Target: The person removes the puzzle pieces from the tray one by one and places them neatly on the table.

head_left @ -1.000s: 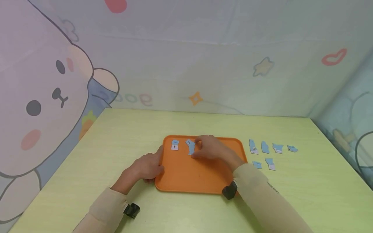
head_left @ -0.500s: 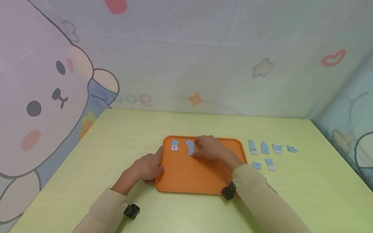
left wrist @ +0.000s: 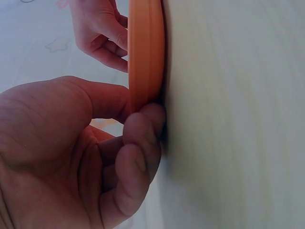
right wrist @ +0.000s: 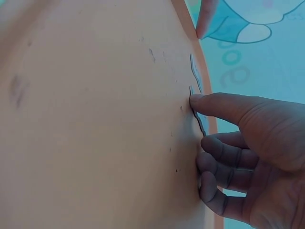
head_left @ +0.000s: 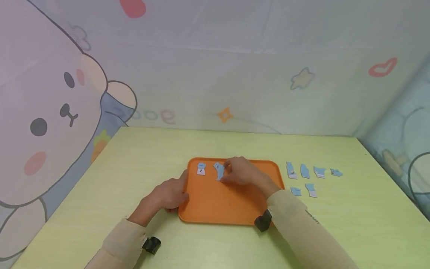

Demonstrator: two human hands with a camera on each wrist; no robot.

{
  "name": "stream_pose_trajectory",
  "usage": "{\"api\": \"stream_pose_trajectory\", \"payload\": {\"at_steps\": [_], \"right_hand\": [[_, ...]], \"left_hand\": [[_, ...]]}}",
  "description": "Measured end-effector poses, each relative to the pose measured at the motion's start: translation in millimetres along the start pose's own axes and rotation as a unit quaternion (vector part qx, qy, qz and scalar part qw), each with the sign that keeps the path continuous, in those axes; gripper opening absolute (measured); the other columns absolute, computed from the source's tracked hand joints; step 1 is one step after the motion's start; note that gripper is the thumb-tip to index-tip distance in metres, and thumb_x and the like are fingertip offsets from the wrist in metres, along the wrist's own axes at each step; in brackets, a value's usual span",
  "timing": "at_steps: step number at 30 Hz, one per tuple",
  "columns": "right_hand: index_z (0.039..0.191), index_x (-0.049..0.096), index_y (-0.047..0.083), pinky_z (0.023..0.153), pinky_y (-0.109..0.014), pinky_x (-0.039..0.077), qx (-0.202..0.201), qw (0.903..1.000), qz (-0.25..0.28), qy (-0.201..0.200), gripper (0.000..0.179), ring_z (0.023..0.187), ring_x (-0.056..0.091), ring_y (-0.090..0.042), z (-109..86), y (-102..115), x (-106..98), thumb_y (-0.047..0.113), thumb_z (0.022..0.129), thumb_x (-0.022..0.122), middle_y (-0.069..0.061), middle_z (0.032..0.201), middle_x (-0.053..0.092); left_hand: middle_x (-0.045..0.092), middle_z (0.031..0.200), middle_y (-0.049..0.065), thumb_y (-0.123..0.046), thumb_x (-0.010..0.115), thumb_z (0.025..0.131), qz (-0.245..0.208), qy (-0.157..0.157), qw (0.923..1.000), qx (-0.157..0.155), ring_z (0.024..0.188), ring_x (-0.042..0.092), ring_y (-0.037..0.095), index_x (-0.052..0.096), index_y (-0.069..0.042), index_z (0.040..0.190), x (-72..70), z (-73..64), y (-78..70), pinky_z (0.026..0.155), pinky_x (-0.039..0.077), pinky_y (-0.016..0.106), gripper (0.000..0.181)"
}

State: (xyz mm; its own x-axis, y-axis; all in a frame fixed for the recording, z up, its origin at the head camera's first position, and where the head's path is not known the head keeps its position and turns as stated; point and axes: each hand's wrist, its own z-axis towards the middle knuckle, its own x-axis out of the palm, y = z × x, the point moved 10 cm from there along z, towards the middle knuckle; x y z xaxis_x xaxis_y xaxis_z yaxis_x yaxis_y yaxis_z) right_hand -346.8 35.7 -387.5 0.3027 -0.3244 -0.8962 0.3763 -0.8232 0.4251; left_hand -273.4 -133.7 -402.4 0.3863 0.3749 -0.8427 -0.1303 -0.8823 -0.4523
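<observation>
On the orange tray [head_left: 218,207] lie two light-blue jigsaw puzzle pieces. My right hand [head_left: 243,171] pinches the longer puzzle piece [head_left: 219,172] between thumb and index finger, low on the tray surface. In the right wrist view the thumb [right wrist: 221,106] meets this piece near one end and the index fingertip is at the other. To its left lies the small blue-and-white puzzle piece [head_left: 201,169], untouched. My left hand [head_left: 169,192] grips the tray's left rim; the left wrist view shows its fingers curled against the tray side [left wrist: 145,52].
Several more puzzle pieces lie on the table right of the tray, in two rows, among them a tall piece [head_left: 291,170] and a small square one [head_left: 296,191]. A printed cloth [head_left: 215,67] hangs behind the pale table [head_left: 151,149].
Both hands keep their places on the tray and the puzzle piece. The head view has shifted very slightly.
</observation>
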Motion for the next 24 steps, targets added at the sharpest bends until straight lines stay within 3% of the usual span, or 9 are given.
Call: {"api": "stream_pose_trajectory", "payload": {"at_steps": [10, 24], "right_hand": [[0.121, 0.062, 0.007, 0.073, -0.032, 0.045, -0.019, 0.9996, -0.009, -0.018, 0.052, 0.077, 0.053, -0.018, -0.4, -2.8, -3.6, 0.036, 0.079, 0.074, 0.002, 0.074, 0.06], [0.122, 0.062, 0.01, 0.075, -0.031, 0.049, -0.015, 0.9993, 0.009, -0.032, 0.059, 0.088, 0.059, -0.015, -9.9, -3.0, -11.3, 0.042, 0.075, 0.077, -0.001, 0.104, 0.066]], "left_hand": [[0.058, 0.056, 0.006, -0.014, 0.047, 0.09, 0.0, 0.004, 1.0, -0.001, 0.04, 0.053, 0.018, 0.009, -0.004, 0.15, 2.0, 0.1, -0.2, 0.04, 0.045, 0.031, 0.071], [0.058, 0.055, 0.007, -0.014, 0.048, 0.09, 0.005, 0.001, 1.0, -0.002, 0.04, 0.054, 0.019, 0.01, -0.004, 0.15, 1.1, 0.7, -0.2, 0.041, 0.046, 0.032, 0.071]]}}
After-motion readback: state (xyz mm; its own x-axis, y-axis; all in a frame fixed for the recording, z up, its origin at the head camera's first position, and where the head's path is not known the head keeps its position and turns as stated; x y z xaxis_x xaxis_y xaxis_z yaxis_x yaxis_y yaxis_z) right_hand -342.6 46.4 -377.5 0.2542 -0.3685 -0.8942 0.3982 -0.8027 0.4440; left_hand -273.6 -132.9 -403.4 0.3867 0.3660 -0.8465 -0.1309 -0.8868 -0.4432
